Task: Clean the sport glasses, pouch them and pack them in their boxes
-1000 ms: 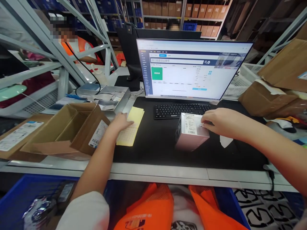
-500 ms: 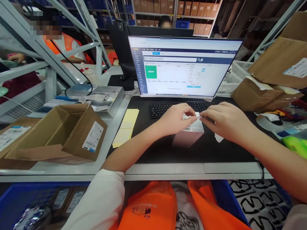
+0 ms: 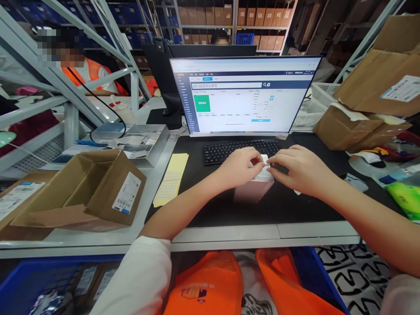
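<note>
A small pink box (image 3: pixel 252 189) with a white label on top stands on the black desk mat (image 3: pixel 203 205) in front of the keyboard (image 3: pixel 229 151). My left hand (image 3: pixel 239 168) and my right hand (image 3: pixel 297 168) both rest on the box's top, fingertips pinched together at the label. What the fingers pinch is too small to name. Left of the mat lies a yellow sticker sheet (image 3: pixel 172 179).
An open cardboard box (image 3: pixel 88 188) lies on its side at the left. A metal tray (image 3: pixel 144 142) with papers sits behind it. The monitor (image 3: pixel 243 94) stands behind the keyboard. Cardboard parcels (image 3: pixel 364 113) pile at the right. Another person in an orange vest (image 3: pixel 95 70) works beyond the rack.
My left hand left the yellow sticker sheet and came across to the top of the pink box, where it meets my right hand. The view shifted slightly.
</note>
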Demonstrator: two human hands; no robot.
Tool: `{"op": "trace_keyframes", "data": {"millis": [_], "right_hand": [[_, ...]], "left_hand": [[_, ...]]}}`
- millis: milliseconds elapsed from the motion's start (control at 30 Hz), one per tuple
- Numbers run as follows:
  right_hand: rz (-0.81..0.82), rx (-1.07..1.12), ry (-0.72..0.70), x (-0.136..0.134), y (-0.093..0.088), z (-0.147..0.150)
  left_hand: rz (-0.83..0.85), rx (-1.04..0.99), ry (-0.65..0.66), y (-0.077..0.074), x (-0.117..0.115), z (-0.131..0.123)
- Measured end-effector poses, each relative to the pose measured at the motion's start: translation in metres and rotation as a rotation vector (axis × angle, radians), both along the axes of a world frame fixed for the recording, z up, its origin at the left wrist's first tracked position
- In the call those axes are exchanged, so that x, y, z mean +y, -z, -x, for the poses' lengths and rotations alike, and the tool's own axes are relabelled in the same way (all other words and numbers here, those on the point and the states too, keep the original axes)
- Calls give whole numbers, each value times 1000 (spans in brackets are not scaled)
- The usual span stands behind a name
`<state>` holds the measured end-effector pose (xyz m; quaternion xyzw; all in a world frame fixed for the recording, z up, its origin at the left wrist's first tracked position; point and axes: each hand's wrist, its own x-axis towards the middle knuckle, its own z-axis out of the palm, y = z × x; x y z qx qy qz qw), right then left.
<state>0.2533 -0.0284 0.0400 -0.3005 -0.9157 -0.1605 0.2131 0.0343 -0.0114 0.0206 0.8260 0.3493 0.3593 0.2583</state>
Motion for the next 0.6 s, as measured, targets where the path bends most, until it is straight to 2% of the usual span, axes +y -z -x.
{"op": "trace_keyframes", "data": {"millis": [100,267,600], "right_hand": [[33,41,18,1,4,-1],[-3,92,2,3,10,2],[-4,154,-3,4,11,4]], "left_hand": [[-11,0,16,1,0,-2],[-4,-4,11,2,1,-3],[34,-38,17,3,2,-3]]}}
